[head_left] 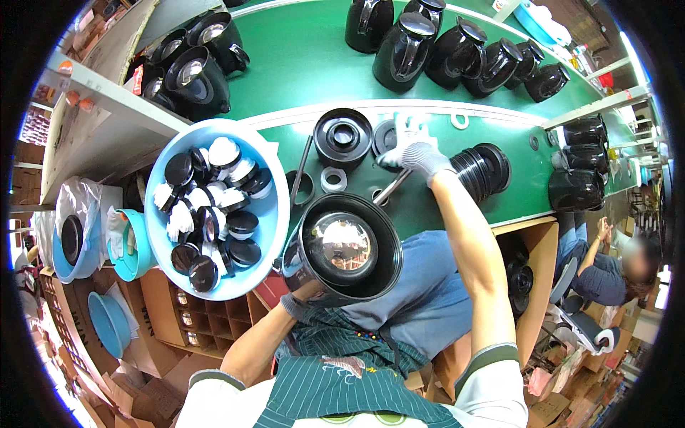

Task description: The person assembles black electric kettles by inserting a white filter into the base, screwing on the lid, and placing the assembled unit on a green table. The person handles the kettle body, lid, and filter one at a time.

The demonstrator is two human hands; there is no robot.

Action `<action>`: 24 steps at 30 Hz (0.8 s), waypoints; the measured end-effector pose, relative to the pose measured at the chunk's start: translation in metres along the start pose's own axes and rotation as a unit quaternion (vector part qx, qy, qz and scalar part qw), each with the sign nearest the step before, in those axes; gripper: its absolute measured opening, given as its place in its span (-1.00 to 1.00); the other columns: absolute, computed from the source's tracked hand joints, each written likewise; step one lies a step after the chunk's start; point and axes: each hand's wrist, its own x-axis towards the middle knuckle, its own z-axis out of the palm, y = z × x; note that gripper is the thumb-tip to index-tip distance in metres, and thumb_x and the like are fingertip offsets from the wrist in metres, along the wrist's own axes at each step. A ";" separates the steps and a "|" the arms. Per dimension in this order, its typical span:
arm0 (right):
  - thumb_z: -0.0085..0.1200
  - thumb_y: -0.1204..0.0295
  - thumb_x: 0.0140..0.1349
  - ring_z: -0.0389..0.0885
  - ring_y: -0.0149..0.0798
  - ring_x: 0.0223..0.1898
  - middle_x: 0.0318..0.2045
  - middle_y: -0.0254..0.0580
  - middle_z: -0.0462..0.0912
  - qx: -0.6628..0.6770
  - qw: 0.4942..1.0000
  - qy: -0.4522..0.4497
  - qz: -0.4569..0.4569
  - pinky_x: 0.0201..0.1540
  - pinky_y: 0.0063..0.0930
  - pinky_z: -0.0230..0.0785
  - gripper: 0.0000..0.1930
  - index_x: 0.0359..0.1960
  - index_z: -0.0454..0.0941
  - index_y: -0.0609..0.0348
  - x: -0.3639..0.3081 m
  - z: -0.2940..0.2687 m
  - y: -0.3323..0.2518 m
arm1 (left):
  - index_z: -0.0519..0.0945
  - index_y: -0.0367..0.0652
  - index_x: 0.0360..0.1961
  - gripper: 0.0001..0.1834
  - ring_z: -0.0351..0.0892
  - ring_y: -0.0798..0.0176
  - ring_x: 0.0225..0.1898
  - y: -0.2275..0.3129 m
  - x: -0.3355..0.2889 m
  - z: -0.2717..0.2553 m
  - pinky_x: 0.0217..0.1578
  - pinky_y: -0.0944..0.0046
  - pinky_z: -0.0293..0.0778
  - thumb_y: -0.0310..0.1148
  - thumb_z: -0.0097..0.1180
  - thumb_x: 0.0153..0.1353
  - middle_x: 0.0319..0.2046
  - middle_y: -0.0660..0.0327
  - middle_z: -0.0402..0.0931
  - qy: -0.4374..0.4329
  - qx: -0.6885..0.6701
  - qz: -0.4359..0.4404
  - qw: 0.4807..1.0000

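Note:
A black jug (292,260) with a shiny, mirror-like dome inside is tilted with its mouth toward me, above my lap. My left hand (308,291) supports it from below at its near side; most of those fingers are hidden. My right hand (412,148), in a pale glove, reaches across the green bench with fingers stretched out at a black disc (385,134). A metal rod (392,187) runs from near the jug's rim to under this hand; whether the palm grips it is hidden. A round black part (342,137) and a grey ring (333,180) lie beside the disc.
A blue basin (153,207) of black-and-silver round parts stands left. Stacked black discs (479,171) lie right of my right hand. Several black jugs (404,51) line the green bench's (300,68) far side. Another person (606,274) sits at the far right.

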 end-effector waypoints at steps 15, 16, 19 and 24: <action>0.64 0.20 -0.22 0.42 -0.10 0.38 0.39 0.02 0.39 0.438 0.863 0.005 -0.254 0.38 -0.21 0.33 0.26 0.55 0.13 0.27 -0.232 -0.085 0.042 | 0.53 -0.29 0.23 -0.45 0.64 0.18 0.10 -0.006 0.008 -0.006 0.19 0.16 0.51 -0.44 0.30 0.20 0.10 0.07 0.65 0.017 0.010 -0.001 1.000; 0.65 0.18 -0.24 0.39 -0.10 0.40 0.41 0.00 0.35 0.407 0.878 0.011 -0.253 0.39 -0.19 0.32 0.28 0.56 0.12 0.23 -0.248 -0.079 0.041 | 0.54 -0.29 0.23 -0.46 0.65 0.18 0.09 -0.005 0.003 -0.012 0.18 0.16 0.51 -0.43 0.30 0.20 0.09 0.07 0.65 0.022 0.014 -0.002 1.000; 0.67 0.12 -0.25 0.39 0.02 0.40 0.39 0.09 0.36 0.416 0.877 0.041 -0.238 0.41 -0.12 0.29 0.27 0.53 0.16 0.26 -0.284 -0.061 0.046 | 0.56 -0.29 0.21 -0.48 0.67 0.18 0.07 -0.001 -0.013 -0.025 0.16 0.17 0.53 -0.42 0.30 0.21 0.07 0.08 0.67 0.032 0.025 -0.012 0.999; 0.68 -0.03 -0.27 0.36 0.13 0.44 0.40 0.18 0.36 0.440 0.836 0.112 -0.308 0.47 -0.06 0.19 0.27 0.48 0.24 0.33 -0.336 -0.042 0.052 | 0.60 -0.28 0.17 -0.52 0.70 0.18 0.02 0.015 -0.024 -0.022 0.13 0.18 0.57 -0.40 0.30 0.22 0.03 0.09 0.70 0.016 0.047 -0.012 0.999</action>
